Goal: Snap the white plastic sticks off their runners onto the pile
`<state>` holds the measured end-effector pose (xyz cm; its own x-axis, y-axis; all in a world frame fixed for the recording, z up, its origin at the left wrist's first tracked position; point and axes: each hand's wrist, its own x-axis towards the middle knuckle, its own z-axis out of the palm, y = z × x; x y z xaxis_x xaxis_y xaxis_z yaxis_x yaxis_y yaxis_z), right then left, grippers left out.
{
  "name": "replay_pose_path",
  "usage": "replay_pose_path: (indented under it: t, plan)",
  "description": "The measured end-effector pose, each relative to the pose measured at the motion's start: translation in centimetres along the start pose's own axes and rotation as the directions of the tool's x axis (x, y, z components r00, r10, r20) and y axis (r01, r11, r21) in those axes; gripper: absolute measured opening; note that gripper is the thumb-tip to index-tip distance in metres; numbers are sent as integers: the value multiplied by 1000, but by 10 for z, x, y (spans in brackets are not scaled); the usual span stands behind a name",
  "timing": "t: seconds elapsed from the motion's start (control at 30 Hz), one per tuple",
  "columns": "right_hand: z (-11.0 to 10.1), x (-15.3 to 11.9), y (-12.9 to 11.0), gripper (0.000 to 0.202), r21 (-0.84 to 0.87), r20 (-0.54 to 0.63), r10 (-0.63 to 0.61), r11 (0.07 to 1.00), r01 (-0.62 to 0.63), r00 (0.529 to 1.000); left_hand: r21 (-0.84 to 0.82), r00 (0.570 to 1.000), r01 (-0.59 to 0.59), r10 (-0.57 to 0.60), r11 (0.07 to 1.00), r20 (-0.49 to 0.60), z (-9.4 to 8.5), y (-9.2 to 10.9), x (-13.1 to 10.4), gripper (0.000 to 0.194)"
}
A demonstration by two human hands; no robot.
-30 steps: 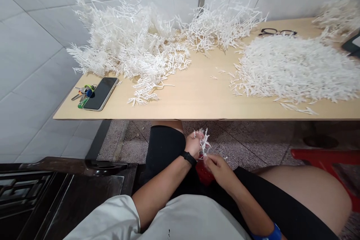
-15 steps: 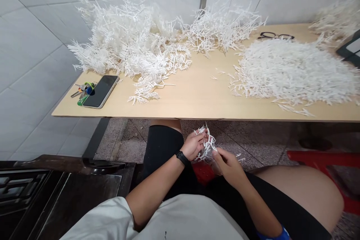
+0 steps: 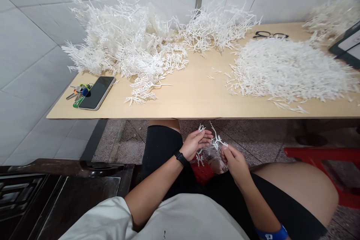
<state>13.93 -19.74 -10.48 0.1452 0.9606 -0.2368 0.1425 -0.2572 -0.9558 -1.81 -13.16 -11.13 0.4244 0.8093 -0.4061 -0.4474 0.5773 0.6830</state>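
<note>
My right hand (image 3: 234, 159) pinches the end of a white branched plastic sprue (image 3: 217, 141) between thumb and fingers. The sprue stands out toward my left hand (image 3: 195, 143), whose fingers are stretched but bent loosely around more white branched pieces (image 3: 201, 128). Some of these poke out above the thumb, and others hang below the palm. How the left fingers grip them is partly hidden. Both hands are over my lap, in front of the table edge.
On the wooden table (image 3: 194, 97) lie a tangled heap of white branched pieces (image 3: 120, 41), a flatter pile of small white pieces (image 3: 289, 69), a phone (image 3: 97, 93), keys (image 3: 80, 92) and glasses (image 3: 270, 35). A red stool (image 3: 303, 153) stands at right.
My right hand has moved right, away from my left hand, drawing the pinched sprue out. The left fingers have straightened somewhat. The view has shifted slightly.
</note>
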Motion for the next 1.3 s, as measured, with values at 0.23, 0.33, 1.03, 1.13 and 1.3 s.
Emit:
replay_pose_path:
  t: [0.23, 0.33, 1.03, 1.13, 1.3]
  plan:
    - [9, -3, 6, 39, -23, 232, 49, 999, -45, 972, 72, 993, 117, -117, 990, -10, -1, -8, 1, 45]
    - [13, -2, 12, 40, -38, 242, 51, 998, -43, 969, 94, 984, 169, -174, 981, 50, -3, -8, 0, 48]
    - [38, -23, 20, 39, 40, 363, -108, 994, 100, 925, -589, 957, 207, -286, 781, -42, -1, -1, 12, 24]
    - [42, -31, 5, 41, 88, 421, -175, 984, 152, 890, -567, 975, 109, -199, 816, -99, -5, 10, 15, 24]
    - [1, -8, -85, 32, -133, 176, -452, 869, 476, 874, -375, 988, 86, -127, 923, -86, -4, 8, 11, 19]
